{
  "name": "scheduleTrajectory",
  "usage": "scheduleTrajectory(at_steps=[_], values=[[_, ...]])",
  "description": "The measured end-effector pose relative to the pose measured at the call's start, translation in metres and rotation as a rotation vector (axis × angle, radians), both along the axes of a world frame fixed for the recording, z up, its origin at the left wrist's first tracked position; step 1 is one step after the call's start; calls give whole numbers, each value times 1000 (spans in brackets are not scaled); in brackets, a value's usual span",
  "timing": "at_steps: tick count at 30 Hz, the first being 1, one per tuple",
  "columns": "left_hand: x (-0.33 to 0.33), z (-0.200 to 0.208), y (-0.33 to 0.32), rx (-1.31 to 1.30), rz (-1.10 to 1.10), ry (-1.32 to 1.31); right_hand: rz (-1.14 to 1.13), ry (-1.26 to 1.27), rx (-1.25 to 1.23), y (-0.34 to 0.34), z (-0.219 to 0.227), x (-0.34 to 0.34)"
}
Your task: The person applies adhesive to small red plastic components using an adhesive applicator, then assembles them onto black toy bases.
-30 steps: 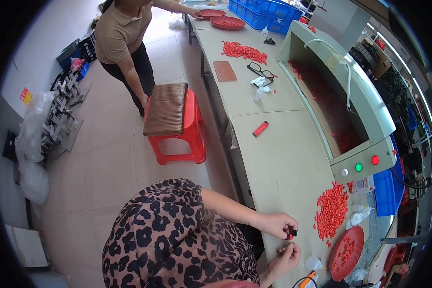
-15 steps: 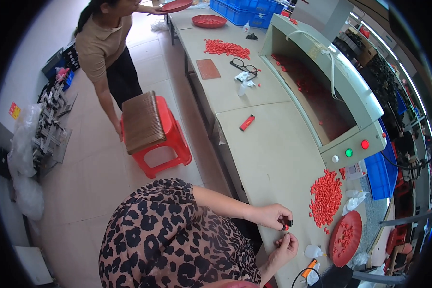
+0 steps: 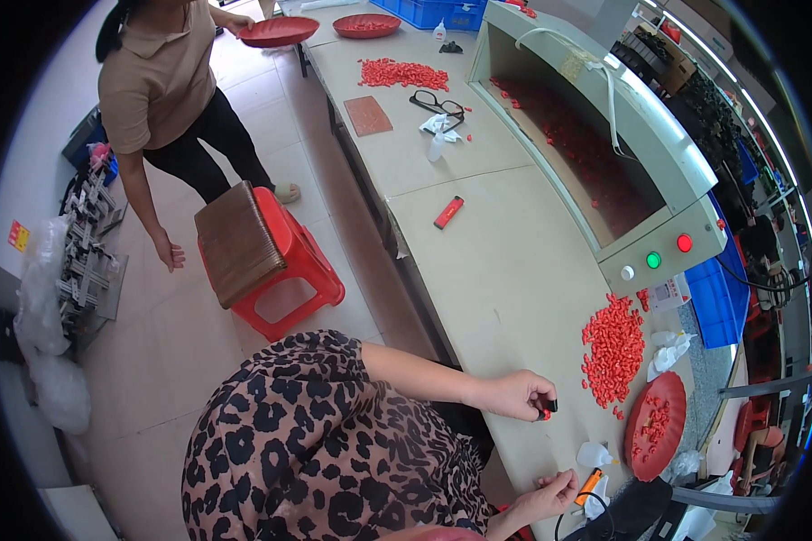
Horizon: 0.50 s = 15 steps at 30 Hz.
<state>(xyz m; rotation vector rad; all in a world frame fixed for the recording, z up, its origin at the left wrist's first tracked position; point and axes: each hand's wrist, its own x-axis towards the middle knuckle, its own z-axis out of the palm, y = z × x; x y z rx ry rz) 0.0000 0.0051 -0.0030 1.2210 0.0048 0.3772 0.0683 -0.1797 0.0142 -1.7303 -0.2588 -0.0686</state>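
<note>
My left hand (image 3: 520, 395) is closed on a small black-and-red piece (image 3: 547, 410), held over the near edge of the table. Lower down, apart from it, my right hand (image 3: 551, 498) has its thumb and fingertips drawn together. Whatever may be between them is too small to make out. Close to its fingertips lie a slim orange tool (image 3: 590, 487) and a small clear squeeze bottle (image 3: 595, 453). Beyond my hands, a heap of small red parts (image 3: 613, 350) is spread on the table. A red oval tray (image 3: 641, 462) holds more of these parts.
A green-grey machine (image 3: 672, 144) with a wide opening stands along the table's far side. A red lighter-shaped object (image 3: 448, 212), glasses (image 3: 439, 105) and another red heap (image 3: 404, 74) lie further up. A co-worker (image 3: 158, 90) holds a red tray (image 3: 280, 32) beside a red stool (image 3: 280, 298).
My right hand has moved down and away from my left, toward the orange tool. My left hand keeps the piece. The co-worker's lower hand has come off the stool's seat edge.
</note>
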Motion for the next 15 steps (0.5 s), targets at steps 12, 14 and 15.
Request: scheduleTrajectory(at_steps=[12,14,15], values=[[-59,68,87,-4,442,-474,64,-51,-102,-1,-12,1],[-82,90,138,69,842,-486,70,-54,-106,-1,-11,2],[-99,104,163,-1,918,-580,78,-53,-117,1,-9,2]])
